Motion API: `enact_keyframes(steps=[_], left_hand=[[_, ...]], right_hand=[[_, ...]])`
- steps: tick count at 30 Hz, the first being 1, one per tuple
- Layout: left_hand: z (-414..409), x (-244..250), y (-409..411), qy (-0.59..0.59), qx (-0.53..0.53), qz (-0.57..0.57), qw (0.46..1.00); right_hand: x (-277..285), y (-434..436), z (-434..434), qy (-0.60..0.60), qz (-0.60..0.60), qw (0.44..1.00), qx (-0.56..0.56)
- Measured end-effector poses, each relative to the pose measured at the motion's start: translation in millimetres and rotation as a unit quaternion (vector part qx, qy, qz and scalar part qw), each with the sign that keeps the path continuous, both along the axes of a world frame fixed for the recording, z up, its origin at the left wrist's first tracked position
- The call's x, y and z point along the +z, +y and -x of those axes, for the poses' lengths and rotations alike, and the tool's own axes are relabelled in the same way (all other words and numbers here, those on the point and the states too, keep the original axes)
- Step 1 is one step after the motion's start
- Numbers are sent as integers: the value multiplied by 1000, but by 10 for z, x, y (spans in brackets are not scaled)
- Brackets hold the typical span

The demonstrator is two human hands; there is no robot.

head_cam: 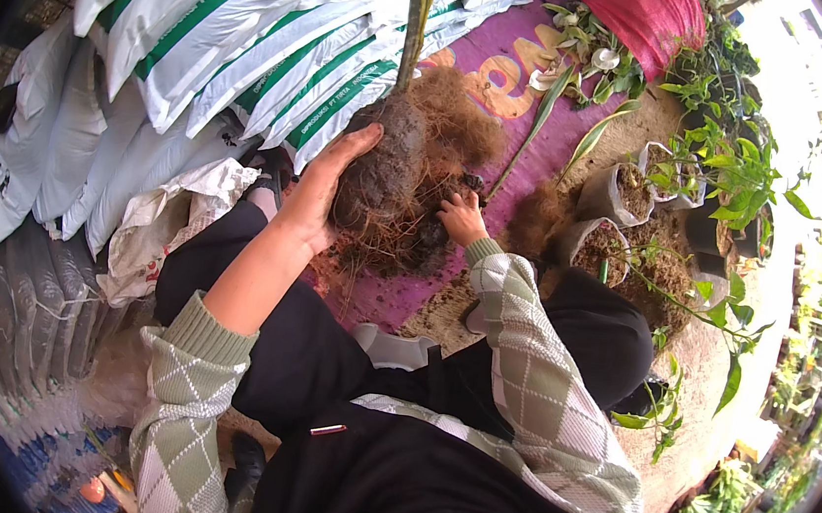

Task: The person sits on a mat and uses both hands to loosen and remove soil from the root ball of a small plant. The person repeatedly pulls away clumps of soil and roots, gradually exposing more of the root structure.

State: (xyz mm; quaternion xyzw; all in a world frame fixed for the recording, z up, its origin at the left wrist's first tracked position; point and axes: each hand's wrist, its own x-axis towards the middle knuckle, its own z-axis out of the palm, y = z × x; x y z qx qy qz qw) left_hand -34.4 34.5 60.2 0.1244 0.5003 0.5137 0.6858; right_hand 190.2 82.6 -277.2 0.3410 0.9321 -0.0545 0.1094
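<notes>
My left hand is cupped around the side of a dark root ball, its fingers spread over the packed soil. A long green, yellow-edged leaf rises from the top of the ball. Loose roots hang from its underside over dark soil. My right hand is at the right of the roots, fingers bent against a dark clump; whether it grips anything cannot be told. Brown coconut-like fibre lies behind the ball, on a purple printed sheet.
Stacked white and green sacks stand at the upper left, with a crumpled white sack below them. Soil-filled grow bags and leafy plants stand at the right. Cut leaves and a red bag lie farther back.
</notes>
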Motion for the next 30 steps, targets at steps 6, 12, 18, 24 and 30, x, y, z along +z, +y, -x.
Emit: enact_keyframes(steps=[6, 12, 18, 24, 30], left_hand=[[-37, 174, -29, 14, -5, -31, 999], [100, 45, 49, -21, -47, -12, 999], [224, -47, -56, 39, -50, -51, 997], [89, 169, -17, 50, -66, -33, 996], [-14, 83, 51, -13, -61, -55, 997]], right_hand=[[-365, -16, -13, 69, -114, 991, 24], [-116, 237, 82, -41, 92, 986, -132], [1165, 839, 164, 164, 433, 864, -196], [2542, 1160, 5, 338, 506, 754, -249], [3653, 804, -74, 497, 569, 605, -251]])
